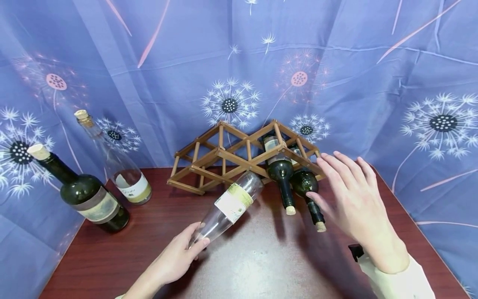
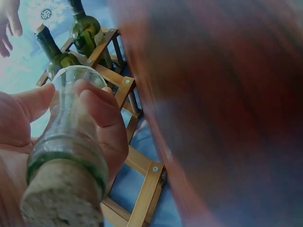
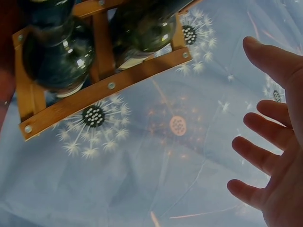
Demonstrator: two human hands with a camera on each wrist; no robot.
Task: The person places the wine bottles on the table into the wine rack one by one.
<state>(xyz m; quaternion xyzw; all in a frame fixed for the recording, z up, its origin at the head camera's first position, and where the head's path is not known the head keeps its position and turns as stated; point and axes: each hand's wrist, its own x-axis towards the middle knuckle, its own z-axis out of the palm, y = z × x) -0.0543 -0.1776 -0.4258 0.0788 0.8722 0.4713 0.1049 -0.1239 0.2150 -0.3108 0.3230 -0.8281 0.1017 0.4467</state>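
Left hand: the left hand (image 1: 175, 257) grips the clear bottle (image 1: 220, 214) by its neck, fingers curled round one side and thumb on the other.
Clear bottle: tilted over the table (image 1: 254, 265), base end toward the wooden rack (image 1: 239, 161), label up; base at the rack's lower front edge, contact cannot be told. Cork (image 2: 64, 198) seated in the mouth, seen close in the left wrist view.
Right hand: the right hand (image 1: 354, 199) holds nothing; fingers extended and spread, thumb well apart. Near the rack's right end, clear of it in the right wrist view.
Rack load: two dark bottles, the inner dark bottle (image 1: 281, 169) and the outer dark bottle (image 1: 305, 181), side by side in the right part, corked necks pointing forward and down.
Table, left side: green bottle (image 1: 74, 194) and second clear bottle (image 1: 130, 182), both upright, corked, labelled, near each other.
Backdrop: blue cloth (image 1: 179, 50) with dandelion print, behind the rack.
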